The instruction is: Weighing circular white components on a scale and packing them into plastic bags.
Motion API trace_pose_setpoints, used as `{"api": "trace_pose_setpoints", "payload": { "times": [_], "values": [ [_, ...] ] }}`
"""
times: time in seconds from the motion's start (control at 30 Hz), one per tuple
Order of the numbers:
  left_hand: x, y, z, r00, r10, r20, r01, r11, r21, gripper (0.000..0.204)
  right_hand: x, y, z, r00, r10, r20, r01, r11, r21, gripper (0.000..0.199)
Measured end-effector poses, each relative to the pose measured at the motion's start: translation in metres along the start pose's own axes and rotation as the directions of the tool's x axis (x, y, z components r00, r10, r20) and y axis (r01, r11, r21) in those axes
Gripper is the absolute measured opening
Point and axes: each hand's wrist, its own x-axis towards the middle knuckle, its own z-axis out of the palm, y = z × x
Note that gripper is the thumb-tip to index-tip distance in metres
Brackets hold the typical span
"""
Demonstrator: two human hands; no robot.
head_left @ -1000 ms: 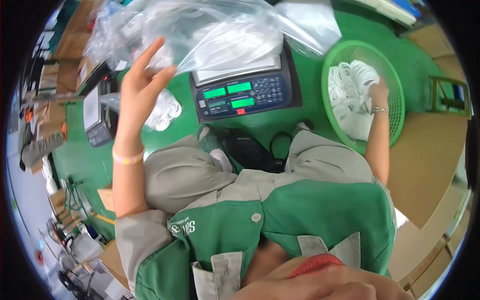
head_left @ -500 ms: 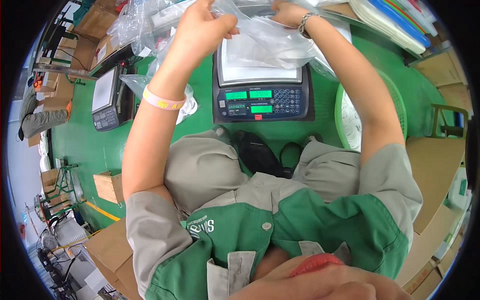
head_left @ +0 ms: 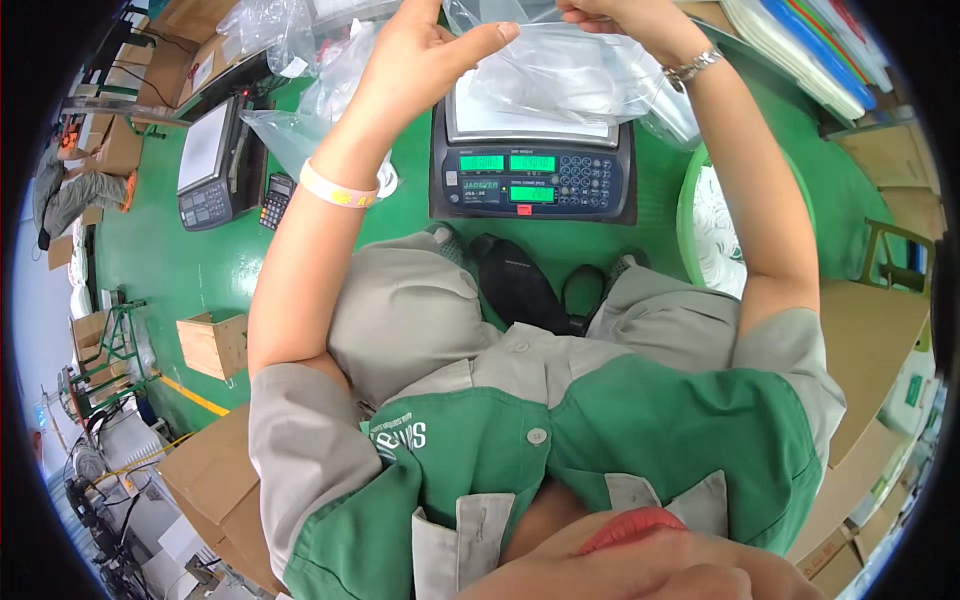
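Observation:
A clear plastic bag (head_left: 560,75) hangs spread between my hands, over the pan of a counting scale (head_left: 535,175) with green displays. My left hand (head_left: 425,55) is at the bag's left side, its thumb stretched out to the right along the bag's upper edge. The other fingers of that hand run out of the picture at the top. With its fingers pinched together, my right hand (head_left: 630,20) holds the bag's upper right edge. The white sheet on the scale pan (head_left: 470,115) shows partly through the film.
More clear bags (head_left: 335,95) lie left of the scale. A second scale (head_left: 208,170) and a calculator (head_left: 275,203) stand farther left. On the right are a green basket of white pieces (head_left: 690,215) and stacked sheets (head_left: 790,50). A person (head_left: 85,190) sits far left.
My right hand has moved right and slightly toward me with the bag's edge. My left thumb has straightened out from its bent grip. The calculator has come into sight beside my left forearm.

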Motion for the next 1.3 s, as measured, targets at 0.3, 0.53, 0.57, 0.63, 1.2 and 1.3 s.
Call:
{"api": "trace_pose_setpoints", "payload": {
  "times": [0.3, 0.53, 0.57, 0.63, 1.2, 1.3],
  "values": [
    [-0.022, 0.005, -0.013, 0.996, -0.003, -0.09, 0.017, 0.988, 0.154, 0.099, -0.077, -0.038, -0.009, 0.998, -0.042, -0.053, 0.038, 0.997, -0.066, 0.02],
    [-0.031, 0.015, -0.007, 0.999, -0.043, -0.012, 0.045, 0.98, 0.192, 0.108, -0.101, -0.042, -0.009, 0.993, 0.075, 0.091, -0.062, 0.989, -0.135, 0.017],
    [-0.031, 0.017, -0.006, 0.999, -0.043, -0.007, 0.043, 0.98, 0.192, 0.108, -0.105, -0.045, -0.008, 0.991, 0.053, 0.122, -0.034, 0.988, -0.149, 0.017],
    [-0.033, 0.019, -0.006, 0.999, -0.034, -0.006, 0.034, 0.978, 0.204, 0.109, -0.114, -0.053, -0.008, 0.98, 0.094, 0.177, -0.068, 0.987, -0.145, 0.017],
    [-0.024, 0.007, 0.004, 0.959, 0.046, 0.281, -0.21, 0.78, 0.589, 0.041, -0.047, 0.009, 0.013, 0.98, -0.039, 0.193, 0.191, 0.422, -0.886, 0.041],
    [0.013, 0.0, -0.009, 1.0, 0.02, -0.024, -0.005, 0.86, 0.51, 0.046, 0.008, 0.021, -0.001, 0.806, -0.573, 0.149, 0.362, 0.278, -0.89, 0.038]
  ]
}}
